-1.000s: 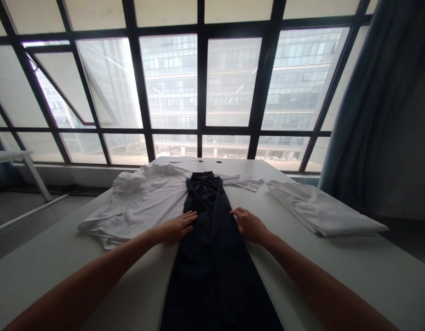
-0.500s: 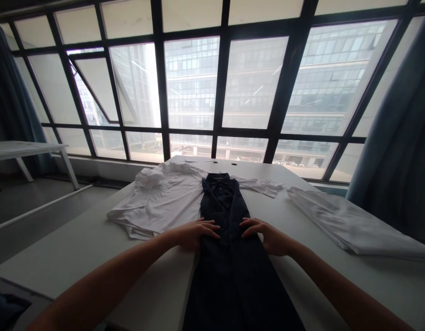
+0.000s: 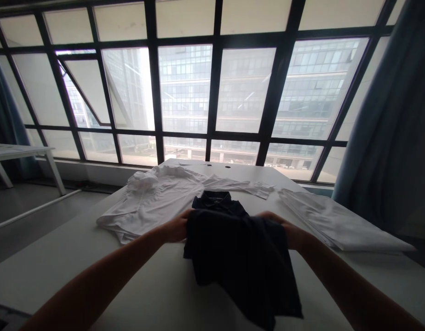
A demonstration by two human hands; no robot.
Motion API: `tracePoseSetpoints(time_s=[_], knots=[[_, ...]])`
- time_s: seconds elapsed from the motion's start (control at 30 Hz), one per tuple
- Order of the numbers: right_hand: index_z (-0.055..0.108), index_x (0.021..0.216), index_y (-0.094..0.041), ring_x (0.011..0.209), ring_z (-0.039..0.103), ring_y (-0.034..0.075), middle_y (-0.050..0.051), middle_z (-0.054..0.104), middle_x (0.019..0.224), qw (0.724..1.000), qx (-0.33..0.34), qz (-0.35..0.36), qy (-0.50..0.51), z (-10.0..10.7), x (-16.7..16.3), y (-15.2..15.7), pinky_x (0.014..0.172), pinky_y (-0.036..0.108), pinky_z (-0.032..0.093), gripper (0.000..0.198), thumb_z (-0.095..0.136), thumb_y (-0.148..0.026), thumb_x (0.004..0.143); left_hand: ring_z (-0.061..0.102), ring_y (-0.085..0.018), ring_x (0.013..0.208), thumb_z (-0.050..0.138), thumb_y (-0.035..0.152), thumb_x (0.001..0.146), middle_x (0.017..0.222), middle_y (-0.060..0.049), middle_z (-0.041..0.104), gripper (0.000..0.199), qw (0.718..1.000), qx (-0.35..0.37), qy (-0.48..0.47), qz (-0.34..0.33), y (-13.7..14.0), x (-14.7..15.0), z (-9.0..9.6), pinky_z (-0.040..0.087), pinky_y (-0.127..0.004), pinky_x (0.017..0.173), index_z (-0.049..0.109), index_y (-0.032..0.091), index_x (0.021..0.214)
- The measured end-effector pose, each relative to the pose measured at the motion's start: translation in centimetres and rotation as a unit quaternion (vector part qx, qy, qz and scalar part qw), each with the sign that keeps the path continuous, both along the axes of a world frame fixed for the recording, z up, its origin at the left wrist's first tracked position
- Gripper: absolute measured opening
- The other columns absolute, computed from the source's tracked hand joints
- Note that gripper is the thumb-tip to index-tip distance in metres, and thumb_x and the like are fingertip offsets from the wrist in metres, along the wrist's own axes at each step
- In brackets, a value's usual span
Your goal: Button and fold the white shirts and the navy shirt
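Note:
A dark navy collared shirt (image 3: 233, 248) is lifted in its middle off the white table (image 3: 153, 285). Its collar (image 3: 216, 197) lies toward the window, and the lower part hangs loose toward me. At the shirt's left edge, my left hand (image 3: 178, 227) is closed on the cloth, fingers partly hidden by it. On the opposite edge my right hand (image 3: 288, 229) grips the fabric, slightly blurred, with its fingers mostly behind the cloth. A white shirt (image 3: 153, 197) lies spread out to the left, one sleeve (image 3: 240, 185) stretching behind the navy collar.
Folded white cloth (image 3: 340, 225) lies on the table's right side. Large black-framed windows (image 3: 212, 87) stand beyond the far edge, with one pane tilted. A blue curtain (image 3: 374, 124) hangs at right. Another white table (image 3: 22, 151) stands at far left.
Both hands have gone from resting on the flat navy shirt to gripping its edges. The shirt's middle is raised, and its lower part has come up off the table. The view has shifted slightly right.

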State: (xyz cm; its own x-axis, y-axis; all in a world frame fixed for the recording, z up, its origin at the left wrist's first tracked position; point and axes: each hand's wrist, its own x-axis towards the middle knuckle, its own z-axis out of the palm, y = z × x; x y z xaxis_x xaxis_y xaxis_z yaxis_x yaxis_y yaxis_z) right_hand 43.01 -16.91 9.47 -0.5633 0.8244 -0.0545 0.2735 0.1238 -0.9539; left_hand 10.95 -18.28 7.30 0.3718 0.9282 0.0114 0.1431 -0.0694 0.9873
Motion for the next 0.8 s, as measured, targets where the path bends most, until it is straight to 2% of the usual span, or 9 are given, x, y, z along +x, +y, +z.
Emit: tracePoseSetpoints(time_s=[0.03, 0.1, 0.17, 0.23, 0.4, 0.5, 0.6, 0.73, 0.8], knots=[[0.068, 0.077, -0.018, 0.063, 0.059, 0.014, 0.003, 0.066, 0.074, 0.999, -0.001, -0.044, 0.004, -0.5, -0.1, 0.5, 0.061, 0.025, 0.051, 0.02, 0.066, -0.037, 0.081, 0.052, -0.01, 0.057, 0.072, 0.03, 0.074, 0.064, 0.001, 0.058, 0.015, 0.999, -0.017, -0.031, 0.024, 0.5, 0.1, -0.3, 0.042, -0.021, 0.052, 0.068, 0.015, 0.077], [0.066, 0.08, -0.018, 0.064, 0.06, 0.015, 0.004, 0.066, 0.077, 0.994, -0.024, -0.101, -0.015, -1.9, -0.7, 1.6, 0.06, 0.025, 0.052, 0.016, 0.065, -0.034, 0.083, 0.047, -0.009, 0.053, 0.072, 0.033, 0.075, 0.061, 0.001, 0.055, 0.019, 0.997, -0.045, -0.048, 0.028, 1.8, 0.2, -1.4, 0.037, -0.02, 0.048, 0.066, 0.015, 0.075], [0.065, 0.09, -0.016, 0.067, 0.064, 0.017, 0.006, 0.068, 0.081, 0.987, -0.072, -0.133, -0.055, -3.5, -1.3, 2.7, 0.058, 0.027, 0.053, 0.02, 0.069, -0.034, 0.081, 0.044, -0.008, 0.049, 0.074, 0.038, 0.074, 0.06, 0.001, 0.054, 0.025, 0.996, -0.086, -0.006, 0.034, 3.1, 0.1, -2.7, 0.033, -0.02, 0.044, 0.066, 0.015, 0.08], [0.065, 0.101, -0.014, 0.071, 0.066, 0.02, 0.009, 0.069, 0.088, 0.978, -0.107, -0.158, -0.086, -4.8, -1.8, 3.7, 0.056, 0.027, 0.054, 0.034, 0.073, -0.038, 0.079, 0.043, -0.007, 0.045, 0.076, 0.044, 0.073, 0.059, 0.002, 0.054, 0.034, 0.99, -0.124, 0.045, 0.049, 4.3, -0.1, -3.8, 0.03, -0.02, 0.041, 0.066, 0.016, 0.087], [0.06, 0.115, -0.009, 0.086, 0.069, 0.024, 0.016, 0.069, 0.107, 0.968, -0.101, -0.22, -0.068, -6.4, -2.5, 5.7, 0.061, 0.027, 0.056, 0.048, 0.069, -0.043, 0.084, 0.044, -0.008, 0.042, 0.074, 0.057, 0.073, 0.056, 0.003, 0.052, 0.042, 0.981, -0.133, 0.12, 0.079, 7.8, 0.1, -4.2, 0.031, -0.021, 0.038, 0.065, 0.017, 0.083], [0.06, 0.117, -0.009, 0.09, 0.07, 0.024, 0.016, 0.07, 0.109, 0.963, -0.076, -0.255, -0.046, -7.0, -2.9, 7.0, 0.065, 0.027, 0.057, 0.044, 0.067, -0.038, 0.086, 0.052, -0.011, 0.046, 0.075, 0.052, 0.075, 0.056, 0.001, 0.056, 0.038, 0.978, -0.117, 0.141, 0.105, 10.3, 0.9, -3.8, 0.037, -0.022, 0.041, 0.065, 0.016, 0.079], [0.063, 0.112, -0.01, 0.088, 0.07, 0.022, 0.012, 0.072, 0.104, 0.961, -0.011, -0.274, -0.031, -7.2, -3.3, 8.2, 0.068, 0.026, 0.057, 0.033, 0.065, -0.03, 0.086, 0.052, -0.011, 0.046, 0.072, 0.039, 0.08, 0.054, 0.002, 0.055, 0.027, 0.974, -0.087, 0.124, 0.167, 12.3, 1.6, -3.6, 0.039, -0.021, 0.043, 0.063, 0.014, 0.078], [0.062, 0.111, -0.01, 0.083, 0.069, 0.02, 0.01, 0.073, 0.097, 0.958, 0.059, -0.282, 0.002, -6.8, -3.5, 9.5, 0.07, 0.026, 0.056, 0.028, 0.058, -0.025, 0.088, 0.051, -0.008, 0.046, 0.058, 0.031, 0.09, 0.06, 0.004, 0.057, 0.018, 0.972, -0.039, 0.102, 0.21, 13.8, 1.3, -3.7, 0.038, -0.018, 0.043, 0.063, 0.014, 0.089], [0.06, 0.115, -0.009, 0.084, 0.069, 0.02, 0.012, 0.072, 0.098, 0.953, 0.081, -0.291, -0.019, -6.6, -3.5, 9.9, 0.072, 0.027, 0.055, 0.032, 0.057, -0.025, 0.088, 0.054, -0.009, 0.049, 0.052, 0.029, 0.092, 0.064, 0.002, 0.061, 0.019, 0.968, -0.027, 0.11, 0.223, 14.0, 0.7, -3.9, 0.041, -0.018, 0.044, 0.063, 0.014, 0.096]])
